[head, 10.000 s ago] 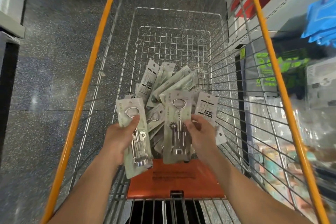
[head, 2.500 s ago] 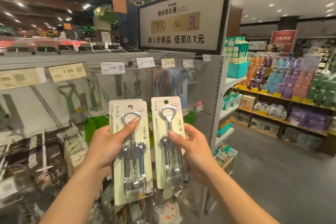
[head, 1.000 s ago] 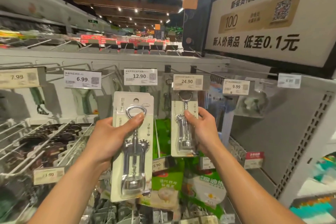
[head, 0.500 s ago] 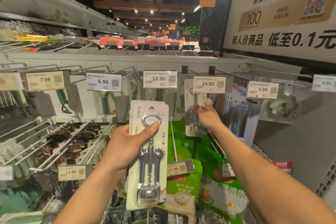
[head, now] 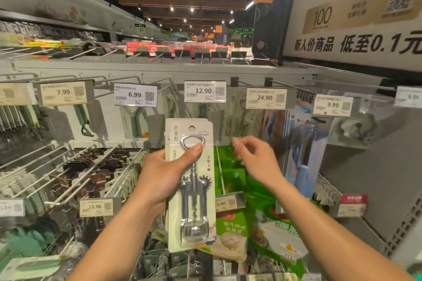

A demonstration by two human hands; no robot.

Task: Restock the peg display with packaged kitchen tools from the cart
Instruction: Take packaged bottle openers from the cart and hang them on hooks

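Head view. Left hand (head: pixel 164 175) grips the corkscrew pack (head: pixel 194 203) upright, long axis vertical, hang hole (head: pixel 192 128) at 12 o'clock above the thumb. Right hand (head: pixel 255 159), fingers loosely curled and empty, hovers at 3 o'clock of the pack; the 24.90 tag (head: pixel 266 98) lies at 1 o'clock.

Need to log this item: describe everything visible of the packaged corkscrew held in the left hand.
The packaged corkscrew is a pale cream card with a round hang hole at the top and Chinese print down its left side. Under clear plastic it carries a shiny metal winged corkscrew: bottle-opener head, toothed gears, wings folded down. It is held nearly upright, below the 12.90 tag. Only the left hand holds it, thumb across the opener head.
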